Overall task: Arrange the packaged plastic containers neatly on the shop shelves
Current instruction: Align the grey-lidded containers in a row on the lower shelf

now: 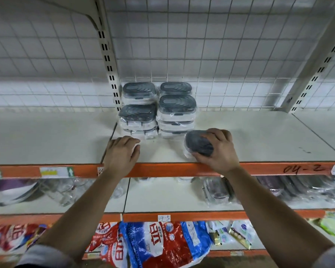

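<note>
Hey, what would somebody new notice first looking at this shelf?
Probably the right hand gripping a wrapped grey-lidded container at the front of the top shelf. Behind it, stacks of wrapped containers stand against the wire grid. The left hand rests beside them.

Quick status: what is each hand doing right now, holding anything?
Left hand: empty, fingers loosely curled, resting on the shelf near the front left stack.
Right hand: closed on a wrapped grey-lidded container at the shelf's front edge.
</note>
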A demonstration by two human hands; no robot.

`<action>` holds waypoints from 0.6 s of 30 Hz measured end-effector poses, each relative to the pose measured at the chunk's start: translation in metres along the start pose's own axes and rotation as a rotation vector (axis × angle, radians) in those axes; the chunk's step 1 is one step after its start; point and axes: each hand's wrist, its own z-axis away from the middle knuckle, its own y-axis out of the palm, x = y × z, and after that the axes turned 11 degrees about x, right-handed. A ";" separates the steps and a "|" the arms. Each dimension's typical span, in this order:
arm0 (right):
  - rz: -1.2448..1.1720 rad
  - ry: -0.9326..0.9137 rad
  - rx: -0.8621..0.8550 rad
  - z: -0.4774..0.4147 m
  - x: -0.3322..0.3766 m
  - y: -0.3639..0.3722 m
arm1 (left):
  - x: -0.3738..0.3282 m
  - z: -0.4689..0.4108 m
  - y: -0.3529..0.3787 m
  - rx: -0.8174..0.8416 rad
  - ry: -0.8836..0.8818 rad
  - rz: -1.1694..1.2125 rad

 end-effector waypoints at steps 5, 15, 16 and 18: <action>-0.018 -0.112 -0.281 0.016 0.010 -0.010 | -0.005 0.004 0.007 -0.083 -0.055 -0.006; -0.091 -0.297 -0.354 -0.069 0.126 -0.039 | -0.005 0.008 0.011 -0.208 -0.040 -0.075; -0.078 -0.299 -0.298 -0.081 0.138 -0.039 | -0.004 0.008 0.012 -0.218 -0.031 -0.080; -0.005 -0.304 -0.182 -0.102 0.158 -0.034 | -0.004 0.007 0.013 -0.233 -0.012 -0.094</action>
